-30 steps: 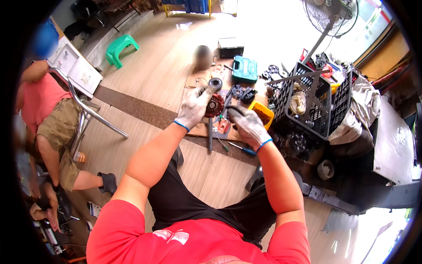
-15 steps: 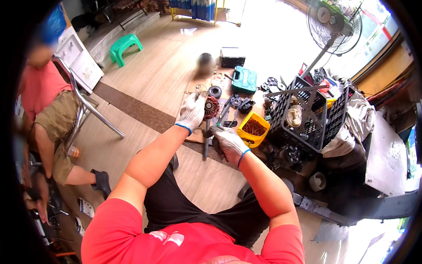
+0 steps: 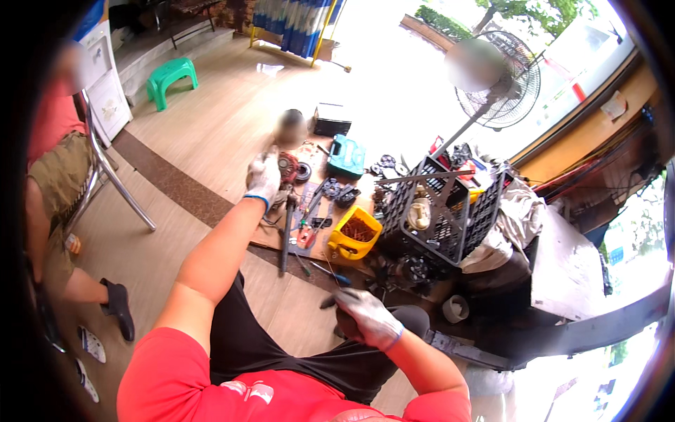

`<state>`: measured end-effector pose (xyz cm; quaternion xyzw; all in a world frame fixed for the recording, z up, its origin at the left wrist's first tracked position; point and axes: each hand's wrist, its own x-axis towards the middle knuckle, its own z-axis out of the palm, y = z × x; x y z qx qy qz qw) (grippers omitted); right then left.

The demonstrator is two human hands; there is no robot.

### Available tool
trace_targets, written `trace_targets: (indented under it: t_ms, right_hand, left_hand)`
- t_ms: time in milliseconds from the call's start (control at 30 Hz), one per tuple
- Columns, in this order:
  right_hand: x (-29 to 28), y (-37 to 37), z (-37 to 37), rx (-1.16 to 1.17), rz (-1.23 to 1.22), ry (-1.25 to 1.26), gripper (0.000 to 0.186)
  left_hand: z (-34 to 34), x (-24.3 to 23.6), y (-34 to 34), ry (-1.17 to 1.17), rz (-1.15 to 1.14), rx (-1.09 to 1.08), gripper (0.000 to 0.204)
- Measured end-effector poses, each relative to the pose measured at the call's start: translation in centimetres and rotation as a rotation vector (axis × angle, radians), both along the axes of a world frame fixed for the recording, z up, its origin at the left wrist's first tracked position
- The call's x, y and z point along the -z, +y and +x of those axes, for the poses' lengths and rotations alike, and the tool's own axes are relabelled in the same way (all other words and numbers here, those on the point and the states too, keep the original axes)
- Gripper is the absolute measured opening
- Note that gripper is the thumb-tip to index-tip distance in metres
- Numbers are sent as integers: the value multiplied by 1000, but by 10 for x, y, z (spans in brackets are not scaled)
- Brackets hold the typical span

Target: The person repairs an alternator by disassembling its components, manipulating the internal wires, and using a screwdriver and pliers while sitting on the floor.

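Observation:
My left hand (image 3: 263, 177), in a white work glove with a blue cuff, is closed on a round red part (image 3: 287, 167) with coppery windings, like a motor stator. It holds the part above a work board beside a black ring (image 3: 303, 172). My right hand (image 3: 364, 316), gloved too, is drawn back by my right knee, its fingers curled together. A thin strand seems to rise from those fingers, too fine to name. Between the hands lie a dark bar-like tool (image 3: 285, 243), red-handled pliers (image 3: 306, 236) and a blue-handled screwdriver (image 3: 333, 275).
A yellow tub (image 3: 355, 234) holds reddish-brown thin pieces. Beyond it are a teal tool case (image 3: 345, 156), a black box (image 3: 332, 119) and black crates (image 3: 436, 211) by a standing fan (image 3: 510, 81). A person (image 3: 60, 162) sits at left; a green stool (image 3: 171, 81) stands farther back.
My right hand has pulled away from the red part, back toward my right knee. The left hand keeps hold of the part. My view has swung rightward.

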<state>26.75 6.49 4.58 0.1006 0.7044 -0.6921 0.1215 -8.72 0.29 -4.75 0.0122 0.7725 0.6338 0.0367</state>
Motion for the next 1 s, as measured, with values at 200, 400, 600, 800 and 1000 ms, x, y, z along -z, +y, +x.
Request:
trace_targets:
  t_ms: [200, 400, 600, 800, 1000]
  right_hand:
    - [1, 25, 139, -47, 1118, 288, 18]
    - [17, -8, 293, 269, 1331, -498, 23]
    - [45, -34, 490, 255, 1448, -1106, 13]
    - [0, -128, 676, 274, 1441, -1822, 19]
    - [-30, -190, 727, 345, 904, -2258, 32]
  left_hand:
    - [11, 6, 5, -221, 153, 31, 48]
    - [47, 3, 22, -402, 362, 158, 47]
    - [31, 45, 30, -521, 532, 268, 44]
    - [62, 24, 34, -579, 593, 296, 34]
    - [75, 4, 12, -558, 518, 409, 30]
